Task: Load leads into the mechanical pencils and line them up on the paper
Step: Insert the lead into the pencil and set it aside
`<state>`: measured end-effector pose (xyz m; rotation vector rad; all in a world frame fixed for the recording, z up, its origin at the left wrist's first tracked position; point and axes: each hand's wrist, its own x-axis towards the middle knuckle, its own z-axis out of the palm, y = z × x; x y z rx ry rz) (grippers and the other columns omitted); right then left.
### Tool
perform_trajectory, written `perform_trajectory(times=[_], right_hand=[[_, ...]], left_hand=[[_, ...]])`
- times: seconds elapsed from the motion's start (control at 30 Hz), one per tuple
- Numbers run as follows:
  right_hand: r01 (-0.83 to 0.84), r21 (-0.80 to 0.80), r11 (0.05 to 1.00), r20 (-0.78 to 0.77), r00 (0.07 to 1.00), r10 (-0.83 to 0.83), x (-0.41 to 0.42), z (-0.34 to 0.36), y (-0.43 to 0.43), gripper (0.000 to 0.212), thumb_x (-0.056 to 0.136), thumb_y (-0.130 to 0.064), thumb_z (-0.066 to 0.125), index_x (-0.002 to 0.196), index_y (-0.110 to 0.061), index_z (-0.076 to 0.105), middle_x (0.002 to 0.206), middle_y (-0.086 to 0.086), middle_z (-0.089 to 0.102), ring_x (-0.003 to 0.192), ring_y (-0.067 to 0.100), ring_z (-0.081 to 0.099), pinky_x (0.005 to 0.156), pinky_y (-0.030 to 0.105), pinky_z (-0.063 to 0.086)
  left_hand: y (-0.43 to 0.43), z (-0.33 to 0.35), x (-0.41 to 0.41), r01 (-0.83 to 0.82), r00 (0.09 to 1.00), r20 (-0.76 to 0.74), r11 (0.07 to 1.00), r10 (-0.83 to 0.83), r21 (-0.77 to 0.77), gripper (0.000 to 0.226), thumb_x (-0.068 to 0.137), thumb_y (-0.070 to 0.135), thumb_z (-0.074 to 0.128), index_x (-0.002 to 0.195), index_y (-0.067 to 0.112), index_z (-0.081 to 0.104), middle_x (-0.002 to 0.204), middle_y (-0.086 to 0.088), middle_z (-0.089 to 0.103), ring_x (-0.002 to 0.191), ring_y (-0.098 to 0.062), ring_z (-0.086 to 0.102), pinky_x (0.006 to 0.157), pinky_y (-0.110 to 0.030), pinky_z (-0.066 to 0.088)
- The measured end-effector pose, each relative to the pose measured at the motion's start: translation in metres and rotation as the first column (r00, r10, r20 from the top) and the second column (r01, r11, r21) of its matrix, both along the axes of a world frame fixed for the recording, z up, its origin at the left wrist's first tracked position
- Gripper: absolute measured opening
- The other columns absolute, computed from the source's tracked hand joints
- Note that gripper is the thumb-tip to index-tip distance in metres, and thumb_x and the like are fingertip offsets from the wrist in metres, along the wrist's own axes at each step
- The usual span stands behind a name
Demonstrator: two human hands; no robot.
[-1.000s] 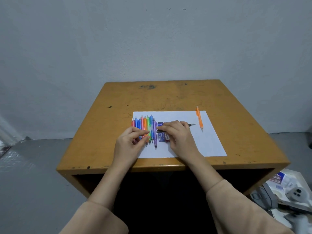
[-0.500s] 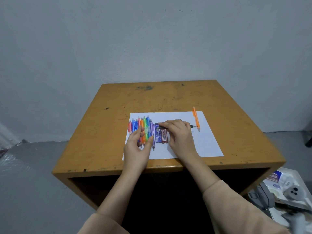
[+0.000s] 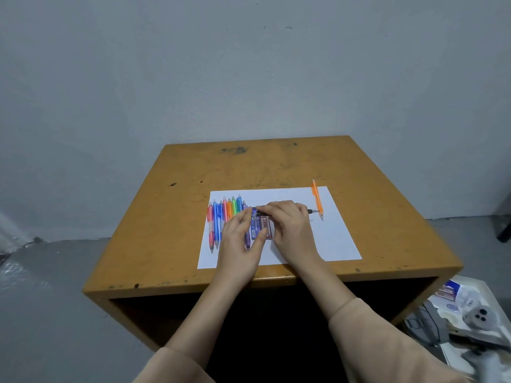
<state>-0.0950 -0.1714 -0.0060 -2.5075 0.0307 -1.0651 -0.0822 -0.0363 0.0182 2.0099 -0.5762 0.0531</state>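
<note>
- Roughly nine mechanical pencils (image 3: pixel 221 217) lie side by side on the left part of a white sheet of paper (image 3: pixel 331 239), tips toward the person; their translucent barrels run pink, blue, orange, green and purple, with pale caps at the far ends.
- Just right of that row, two small flat lead cases lie upright on the sheet and touch each other: a blue case (image 3: pixel 255 225) and a red case (image 3: pixel 268 228).
- On the blue case white lettering runs lengthwise; only "LEAD" reads clearly, and the print on the red one is too small to make out.
- A black pencil (image 3: pixel 311 211) lies crosswise over the top ends of the cases, with its metal tip pointing right.
- That tip ends just beside an orange pencil (image 3: pixel 317 200), which lies alone along the right edge of the paper, its cap past the top edge.
- The right hand (image 3: pixel 290 225) covers the black pencil's middle, fingers curled down and gripping the barrel.
- The left hand (image 3: pixel 240 244) lies flat over the near ends of the coloured row, fingers fairly straight, with the thumb stretched against the lower end of the cases; it holds nothing.
- The paper lies on a scuffed ochre wooden table (image 3: pixel 193 172) set against a grey wall.
</note>
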Motion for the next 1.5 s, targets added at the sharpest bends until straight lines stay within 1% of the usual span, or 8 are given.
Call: perform_trajectory(times=[0.23, 0.57, 0.8, 0.9, 1.0, 1.2, 1.27, 1.5], right_hand=[[0.007, 0.016, 1.0, 0.029, 1.0, -0.008, 0.0, 0.003, 0.001, 0.037, 0.089, -0.031, 0.042, 0.105, -0.014, 0.071, 0.1, 0.001, 0.07, 0.098, 0.013, 0.056, 0.083, 0.03, 0.036], [0.012, 0.066, 0.998, 0.068, 0.998, -0.017, -0.003, 0.007, 0.004, 0.039, 0.089, -0.029, 0.039, 0.104, -0.012, 0.072, 0.099, 0.003, 0.07, 0.096, 0.018, 0.062, 0.081, 0.036, 0.044], [-0.046, 0.181, 0.982, 0.175, 0.984, 0.014, -0.008, 0.018, 0.005, 0.044, 0.091, -0.031, 0.037, 0.103, -0.005, 0.07, 0.102, 0.007, 0.07, 0.102, 0.011, 0.054, 0.082, 0.035, 0.05], [-0.058, 0.22, 0.974, 0.188, 0.982, 0.016, -0.01, 0.023, 0.005, 0.036, 0.092, -0.023, 0.042, 0.108, -0.004, 0.068, 0.11, 0.012, 0.063, 0.105, 0.012, 0.056, 0.081, 0.023, 0.054], [-0.097, 0.247, 0.964, 0.226, 0.973, 0.04, -0.009, 0.034, 0.004, 0.028, 0.088, -0.005, 0.05, 0.111, -0.004, 0.066, 0.111, 0.008, 0.059, 0.107, -0.008, 0.047, 0.08, 0.001, 0.044], [-0.182, 0.284, 0.941, 0.23, 0.966, 0.117, 0.0, 0.063, 0.01, 0.024, 0.09, -0.006, 0.055, 0.108, -0.018, 0.066, 0.103, -0.017, 0.057, 0.1, -0.004, 0.054, 0.086, 0.015, 0.047], [-0.224, 0.35, 0.91, 0.213, 0.965, 0.156, 0.0, 0.07, 0.016, 0.025, 0.091, -0.004, 0.057, 0.108, -0.021, 0.064, 0.102, -0.014, 0.061, 0.099, -0.008, 0.054, 0.084, 0.009, 0.045], [-0.364, 0.695, 0.621, 0.196, 0.926, 0.324, -0.001, 0.079, 0.043, 0.035, 0.086, 0.003, 0.063, 0.097, -0.03, 0.064, 0.095, -0.008, 0.066, 0.093, 0.007, 0.064, 0.081, 0.024, 0.055]], left_hand=[[-0.007, 0.001, -0.002, -0.003, 0.999, 0.036, 0.999, 0.001, 0.052, 0.057, 0.094, 0.027, 0.056, 0.145, 0.018, 0.034, 0.148, 0.005, 0.034, 0.138, -0.01, 0.02, 0.105, -0.016, 0.015], [-0.007, -0.006, 0.002, 0.025, 0.992, 0.126, 0.999, -0.031, 0.044, 0.053, 0.093, 0.023, 0.058, 0.143, 0.02, 0.039, 0.152, 0.005, 0.027, 0.132, -0.001, 0.01, 0.097, 0.001, 0.003], [0.01, -0.011, 0.02, -0.055, 0.966, 0.256, 0.996, 0.033, 0.077, 0.051, 0.087, 0.033, 0.053, 0.135, 0.018, 0.052, 0.144, 0.0, 0.041, 0.131, -0.014, 0.02, 0.109, -0.032, 0.023], [0.022, -0.011, 0.029, -0.092, 0.956, 0.288, 0.991, 0.06, 0.097, 0.045, 0.088, 0.029, 0.056, 0.132, 0.02, 0.055, 0.139, 0.0, 0.047, 0.129, -0.014, 0.025, 0.106, -0.044, 0.035], [0.033, -0.014, 0.038, -0.145, 0.947, 0.301, 0.985, 0.11, 0.097, 0.04, 0.09, 0.022, 0.06, 0.129, 0.019, 0.057, 0.133, 0.003, 0.05, 0.124, -0.007, 0.027, 0.102, -0.046, 0.04], [0.04, -0.017, 0.041, -0.189, 0.926, 0.332, 0.982, 0.178, 0.002, 0.046, 0.085, 0.04, 0.051, 0.124, 0.015, 0.059, 0.114, 0.016, 0.047, 0.112, 0.003, 0.028, 0.094, -0.036, 0.039], [0.04, -0.017, 0.041, -0.179, 0.932, 0.319, 0.984, 0.172, -0.007, 0.046, 0.086, 0.042, 0.054, 0.124, 0.017, 0.059, 0.114, 0.016, 0.047, 0.112, 0.004, 0.029, 0.091, -0.031, 0.038], [0.044, -0.021, 0.04, -0.147, 0.957, 0.237, 0.984, 0.167, -0.102, 0.04, 0.085, 0.032, 0.066, 0.122, 0.023, 0.059, 0.114, 0.011, 0.052, 0.112, -0.001, 0.042, 0.082, -0.013, 0.04]])
